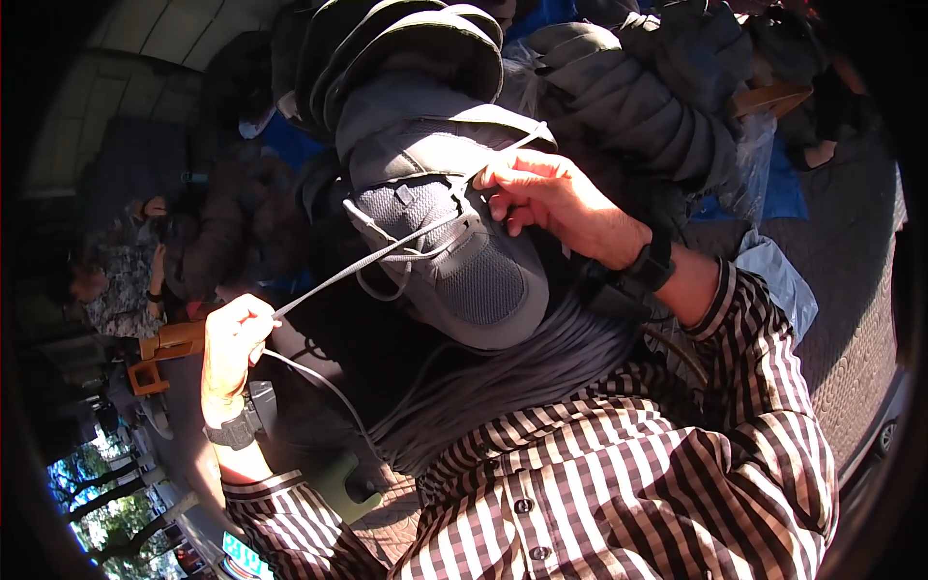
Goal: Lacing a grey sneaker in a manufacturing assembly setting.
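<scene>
A grey shoe upper [480, 275] with a mesh toe is in front of me, its toe toward me. From its eyelets a grey shoelace [353, 266] runs taut down to my left hand [235, 343], which is closed on it at the left; the lace's loose end trails below that hand. My right hand [556, 198] is at the right eyelet edge of the upper, thumb and fingertips pinched on a stretch of lace there. A slack lace loop hangs on the upper's left side. Across my lap lies a thick bundle of grey laces [522, 372].
Nested grey uppers [416, 48] rise just beyond the shoe, with another row [628, 106] at the far right. A clear plastic bag [778, 275] lies right of my arm. A co-worker in patterned clothing [126, 280] is at the left, near an orange-brown stool [159, 358].
</scene>
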Demonstrator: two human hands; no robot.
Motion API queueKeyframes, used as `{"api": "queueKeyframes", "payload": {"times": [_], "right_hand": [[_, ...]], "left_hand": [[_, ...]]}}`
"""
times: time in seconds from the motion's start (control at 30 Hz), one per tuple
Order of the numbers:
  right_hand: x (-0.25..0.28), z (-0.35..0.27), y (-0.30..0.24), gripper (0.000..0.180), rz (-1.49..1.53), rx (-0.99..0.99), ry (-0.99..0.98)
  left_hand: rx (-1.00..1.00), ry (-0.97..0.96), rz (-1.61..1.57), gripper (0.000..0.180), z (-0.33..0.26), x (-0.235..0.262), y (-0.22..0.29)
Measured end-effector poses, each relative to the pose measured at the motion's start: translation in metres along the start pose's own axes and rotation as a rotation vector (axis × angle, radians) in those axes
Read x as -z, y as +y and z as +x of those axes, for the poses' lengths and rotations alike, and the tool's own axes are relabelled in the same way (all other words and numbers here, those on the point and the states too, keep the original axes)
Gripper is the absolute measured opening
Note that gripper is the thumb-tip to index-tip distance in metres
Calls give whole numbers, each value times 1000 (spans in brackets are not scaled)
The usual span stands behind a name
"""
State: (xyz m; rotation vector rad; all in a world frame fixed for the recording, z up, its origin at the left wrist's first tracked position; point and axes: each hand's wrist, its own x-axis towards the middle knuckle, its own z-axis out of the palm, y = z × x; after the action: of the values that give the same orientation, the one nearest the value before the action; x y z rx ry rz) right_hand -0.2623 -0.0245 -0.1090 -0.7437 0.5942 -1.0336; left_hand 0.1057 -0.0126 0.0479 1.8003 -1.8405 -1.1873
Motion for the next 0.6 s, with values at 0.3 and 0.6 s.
{"api": "queueKeyframes", "payload": {"times": [0.3, 0.6], "right_hand": [[-2, -5, 2, 19, 28, 17, -47], [-8, -9, 4, 13, -320, 225, -69]], "left_hand": [[41, 71, 123, 8, -13, 4, -3], [84, -116, 57, 9, 4, -9, 16]]}}
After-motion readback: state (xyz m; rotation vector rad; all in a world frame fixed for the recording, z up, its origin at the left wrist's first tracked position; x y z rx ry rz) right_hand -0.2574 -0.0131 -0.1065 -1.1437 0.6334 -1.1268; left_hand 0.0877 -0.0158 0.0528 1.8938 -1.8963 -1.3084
